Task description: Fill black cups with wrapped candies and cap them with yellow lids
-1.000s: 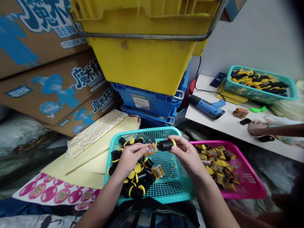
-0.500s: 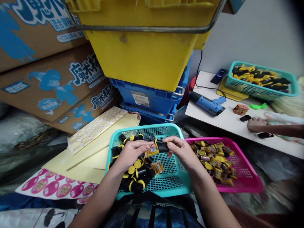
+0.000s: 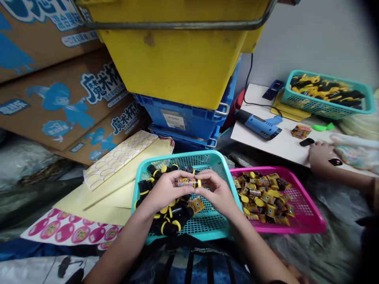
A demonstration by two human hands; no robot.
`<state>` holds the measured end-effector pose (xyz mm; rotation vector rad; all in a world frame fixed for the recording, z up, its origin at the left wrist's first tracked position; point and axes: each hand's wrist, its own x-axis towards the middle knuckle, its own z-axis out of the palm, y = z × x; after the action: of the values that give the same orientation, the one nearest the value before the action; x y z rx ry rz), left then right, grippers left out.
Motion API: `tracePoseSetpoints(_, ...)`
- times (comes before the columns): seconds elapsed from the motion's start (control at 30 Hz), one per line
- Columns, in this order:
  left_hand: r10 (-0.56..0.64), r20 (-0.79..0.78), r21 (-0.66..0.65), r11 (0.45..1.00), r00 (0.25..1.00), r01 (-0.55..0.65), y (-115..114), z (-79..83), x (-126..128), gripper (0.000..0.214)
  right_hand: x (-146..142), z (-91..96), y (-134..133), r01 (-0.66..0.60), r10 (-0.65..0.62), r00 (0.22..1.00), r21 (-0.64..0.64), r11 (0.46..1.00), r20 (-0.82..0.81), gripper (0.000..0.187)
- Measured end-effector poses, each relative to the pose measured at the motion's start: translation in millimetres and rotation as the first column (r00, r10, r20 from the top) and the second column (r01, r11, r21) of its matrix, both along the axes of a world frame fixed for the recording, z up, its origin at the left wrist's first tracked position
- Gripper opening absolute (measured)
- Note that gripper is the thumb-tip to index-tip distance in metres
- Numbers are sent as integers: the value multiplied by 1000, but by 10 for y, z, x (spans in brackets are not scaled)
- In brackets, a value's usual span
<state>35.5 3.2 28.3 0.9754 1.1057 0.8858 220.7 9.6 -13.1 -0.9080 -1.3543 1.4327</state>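
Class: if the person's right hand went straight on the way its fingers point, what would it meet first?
The right hand would meet the small labelled cylinder first, already at its fingertips, with the left hand just beyond.

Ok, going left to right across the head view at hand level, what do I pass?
Pink sticker sheet → left hand → labelled tube → right hand → pink basket → co-worker's hand

Dim, even indoor light is falling, a soft shadow is lying under the left hand (image 3: 166, 191), and darkness is swallowing the right edge
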Motion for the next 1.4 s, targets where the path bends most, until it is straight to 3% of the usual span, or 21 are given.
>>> tracePoseSetpoints(0.1,58,69,16,998,996,-59,-57,-13,102,32,-75,-21,-65,-124,81,967,-171,977,-241,33)
tracePoseSetpoints(0.2,121,129,33,991,984,-126,-112,-39,195,30,-141,-31,-109,-342,146,858,-336,878,-492,38)
tracePoseSetpoints(0.27,141,149,42,988,979,-149,-140,-55,232,28,-179,-34,-125,-423,157,793,-347,837,-589,36)
tracePoseSetpoints(0.33,144,151,40,988,978,-152,-159,-68,243,27,-205,-38,-134,-415,138,775,-332,847,-616,32)
tracePoseSetpoints(0.53,146,105,32,988,984,-150,-191,-109,212,29,-212,-86,-143,-391,139,789,-314,865,-599,31)
tracePoseSetpoints(0.63,138,12,94,986,990,-138,-185,-126,224,28,-202,-96,-151,-344,141,843,-319,883,-520,31)
tracePoseSetpoints(0.73,143,-161,287,953,977,-93,-162,-94,251,24,-178,-24,-182,-173,94,942,-228,958,-321,34)
tracePoseSetpoints(0.8,112,-297,461,886,948,39,-136,-36,238,26,-102,70,-213,-26,9,987,-101,995,-159,34)
tracePoseSetpoints(0.87,62,-387,542,823,920,172,-100,24,170,39,76,178,-246,142,-142,990,30,989,18,26)
tracePoseSetpoints(0.93,55,-431,528,825,901,202,-58,43,50,48,364,273,-271,354,-398,887,207,912,234,21)
tracePoseSetpoints(1.0,74,-521,459,864,850,206,-19,-10,-85,37,688,332,-285,488,-651,610,433,758,453,28)
tracePoseSetpoints(1.07,-1,-678,333,891,735,309,2,-131,-191,23,910,349,-296,469,-735,316,575,671,599,40)
tracePoseSetpoints(1.1,-62,-746,262,888,663,378,1,-207,-226,21,945,344,-304,438,-731,249,599,670,635,43)
tracePoseSetpoints(1.13,-126,-795,196,872,593,448,-6,-285,-249,20,919,332,-314,405,-707,258,591,697,658,41)
tracePoseSetpoints(1.17,-177,-826,145,851,536,505,-19,-360,-263,20,836,315,-327,364,-656,333,550,752,677,37)
tracePoseSetpoints(1.2,-213,-844,110,830,492,547,-34,-429,-273,23,707,295,-340,301,-562,449,475,827,695,31)
tracePoseSetpoints(1.27,-258,-861,64,799,437,598,-63,-536,-292,30,381,243,-355,91,-253,656,258,962,711,23)
tracePoseSetpoints(1.33,-258,-869,58,794,422,605,-73,-607,-316,27,85,180,-338,-74,-10,710,89,993,705,20)
tracePoseSetpoints(1.4,-222,-857,106,808,465,580,-64,-650,-341,15,-92,110,-284,-114,63,694,24,993,717,18)
